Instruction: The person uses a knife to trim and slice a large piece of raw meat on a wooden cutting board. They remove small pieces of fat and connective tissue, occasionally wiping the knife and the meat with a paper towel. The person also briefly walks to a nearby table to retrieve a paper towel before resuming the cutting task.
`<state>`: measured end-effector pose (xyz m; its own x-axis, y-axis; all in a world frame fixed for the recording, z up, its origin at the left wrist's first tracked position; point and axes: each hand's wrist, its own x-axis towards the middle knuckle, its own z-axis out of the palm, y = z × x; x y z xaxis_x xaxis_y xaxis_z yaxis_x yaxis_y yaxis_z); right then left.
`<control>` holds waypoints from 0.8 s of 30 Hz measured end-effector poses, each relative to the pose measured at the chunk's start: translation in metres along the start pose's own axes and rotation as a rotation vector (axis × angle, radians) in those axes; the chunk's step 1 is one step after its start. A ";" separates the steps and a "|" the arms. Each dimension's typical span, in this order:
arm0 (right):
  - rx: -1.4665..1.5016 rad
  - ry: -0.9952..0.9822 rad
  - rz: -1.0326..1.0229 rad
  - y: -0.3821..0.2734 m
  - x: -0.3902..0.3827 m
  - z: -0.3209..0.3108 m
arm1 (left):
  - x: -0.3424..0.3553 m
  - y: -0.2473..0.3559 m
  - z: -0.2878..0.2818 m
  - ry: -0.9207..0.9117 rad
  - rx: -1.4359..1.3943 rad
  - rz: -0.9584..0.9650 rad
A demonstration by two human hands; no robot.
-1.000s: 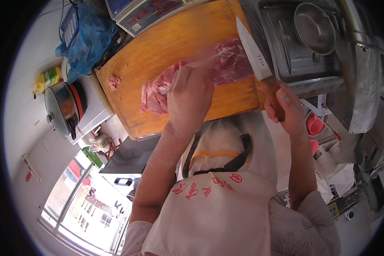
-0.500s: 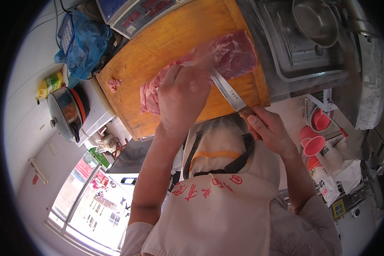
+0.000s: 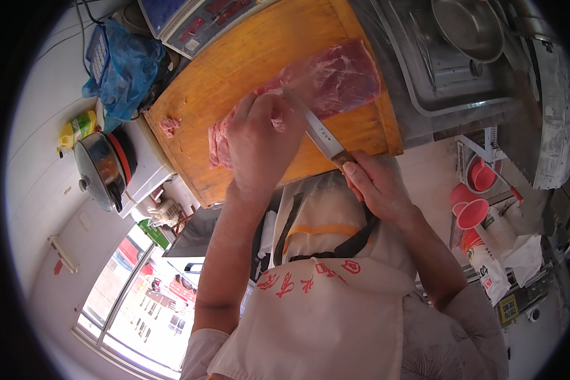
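A long slab of raw red meat (image 3: 347, 77) lies across the wooden cutting board (image 3: 234, 63). My left hand (image 3: 264, 144) rests over its left part with curled fingers, gripping it. Just right of those fingers, the long blade of a knife (image 3: 323, 136) slants up and left, its tip at the meat. My right hand (image 3: 379, 188) is wrapped round the knife's brown handle, near the board's front edge. Part of the meat is hidden under my left hand. A small scrap of meat (image 3: 169, 126) sits apart at the board's left side.
A metal sink (image 3: 453, 107) with a steel bowl (image 3: 468, 31) adjoins the board on the right. Behind the board stands a scale (image 3: 202, 31). To the left are a blue plastic bag (image 3: 126, 73) and a lidded pot (image 3: 96, 168). Pink plastic scoops (image 3: 472, 214) sit lower right.
My right hand and the knife have moved left and slightly up, bringing the blade tip closer to my left fingers. My left hand has shifted slightly left on the meat.
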<state>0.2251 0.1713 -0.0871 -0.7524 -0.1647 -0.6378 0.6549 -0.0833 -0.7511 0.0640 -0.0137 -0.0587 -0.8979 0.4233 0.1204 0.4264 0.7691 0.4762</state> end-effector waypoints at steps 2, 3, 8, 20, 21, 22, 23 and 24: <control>-0.011 0.002 -0.015 0.002 -0.006 0.000 | -0.003 -0.002 0.001 -0.006 -0.007 -0.054; -0.040 0.018 -0.047 0.002 -0.008 0.001 | -0.004 -0.002 0.001 -0.004 -0.003 -0.063; -0.163 0.059 -0.051 -0.015 0.004 0.008 | -0.004 -0.004 0.002 0.016 -0.032 -0.082; -0.218 0.080 -0.216 -0.018 0.013 0.017 | -0.016 -0.012 -0.006 -0.070 -0.213 -0.342; -0.222 0.100 -0.238 -0.016 0.013 0.018 | -0.018 -0.011 -0.008 -0.089 -0.204 -0.355; -0.225 0.120 -0.259 -0.013 0.011 0.018 | -0.019 -0.011 -0.009 -0.108 -0.195 -0.368; -0.229 0.141 -0.277 -0.014 0.009 0.019 | -0.020 -0.012 -0.008 -0.102 -0.214 -0.371; -0.238 0.119 -0.244 -0.017 0.010 0.020 | -0.021 -0.014 -0.006 -0.097 -0.233 -0.375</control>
<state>0.2073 0.1518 -0.0773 -0.8967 -0.0514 -0.4397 0.4308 0.1279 -0.8934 0.0765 -0.0363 -0.0628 -0.9666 0.1873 -0.1748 0.0276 0.7545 0.6557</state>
